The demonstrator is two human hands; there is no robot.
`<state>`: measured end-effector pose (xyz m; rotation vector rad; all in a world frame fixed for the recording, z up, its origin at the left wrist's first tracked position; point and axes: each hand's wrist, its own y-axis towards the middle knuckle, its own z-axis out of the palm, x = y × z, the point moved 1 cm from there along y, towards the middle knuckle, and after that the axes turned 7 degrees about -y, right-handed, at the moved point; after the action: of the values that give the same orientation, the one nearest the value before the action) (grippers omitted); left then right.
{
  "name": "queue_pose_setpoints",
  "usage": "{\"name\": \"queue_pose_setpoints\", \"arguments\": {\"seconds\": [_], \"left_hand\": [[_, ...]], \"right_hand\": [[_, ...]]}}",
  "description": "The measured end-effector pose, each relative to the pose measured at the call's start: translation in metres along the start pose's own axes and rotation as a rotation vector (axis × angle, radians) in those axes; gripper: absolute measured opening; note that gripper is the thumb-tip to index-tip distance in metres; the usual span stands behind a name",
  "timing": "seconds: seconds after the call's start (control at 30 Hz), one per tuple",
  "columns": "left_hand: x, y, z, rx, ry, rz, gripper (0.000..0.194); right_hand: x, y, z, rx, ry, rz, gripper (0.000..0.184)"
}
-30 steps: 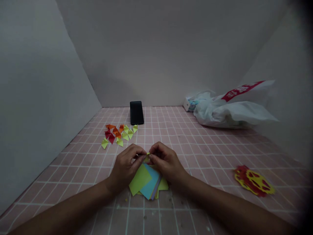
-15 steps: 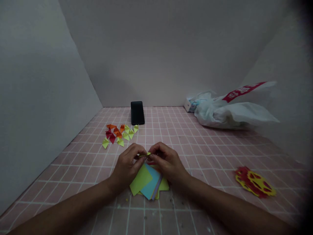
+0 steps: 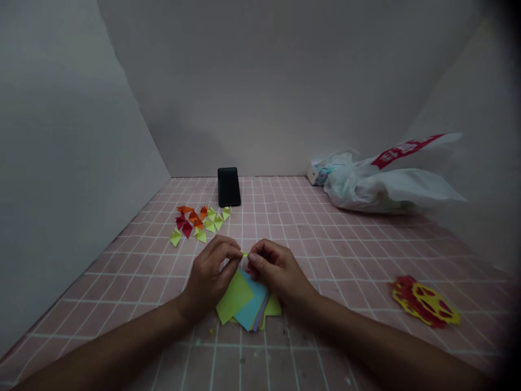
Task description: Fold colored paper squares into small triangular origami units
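A pink gridded worktop (image 3: 334, 260) runs back to pale walls (image 3: 268, 92). Nearest, overlapping coloured sheets (image 3: 234, 301) lie flat, apparently unfolded, so more folding seems left. Over their far edge, the left hand (image 3: 209, 274) and right hand (image 3: 284, 274) pinch a small yellow paper (image 3: 245, 254) at their fingertips; only a thin sliver shows, its folds too hidden to judge. Beyond, pointed red, orange and yellow folded pieces (image 3: 197, 221) look finished, grouped before a black phone (image 3: 229, 187).

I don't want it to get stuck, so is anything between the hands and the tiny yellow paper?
Nothing visible. Fingertips of the left hand and right hand are right at the yellow paper. The colored sheets lie lower down.
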<state>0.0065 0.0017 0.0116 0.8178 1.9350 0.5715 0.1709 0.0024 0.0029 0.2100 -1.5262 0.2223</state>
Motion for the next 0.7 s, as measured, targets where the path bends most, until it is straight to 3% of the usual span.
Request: {"name": "queue_pose_setpoints", "arguments": {"seconds": [0.27, 0.47, 0.7], "left_hand": [[-0.0002, -0.0022, 0.0014, 0.046, -0.022, -0.041, 0.02], [0.0006, -0.0059, 0.0032, 0.046, -0.064, -0.199, 0.027], [0.0022, -0.0039, 0.0021, 0.073, -0.067, -0.146, 0.022]], "right_hand": [[-0.0021, 0.0027, 0.0012, 0.034, 0.108, 0.142, 0.027], [-0.0032, 0.0031, -0.0002, 0.048, 0.162, 0.166, 0.027], [-0.0012, 0.0035, -0.0013, 0.07, 0.179, 0.184, 0.027]]}}
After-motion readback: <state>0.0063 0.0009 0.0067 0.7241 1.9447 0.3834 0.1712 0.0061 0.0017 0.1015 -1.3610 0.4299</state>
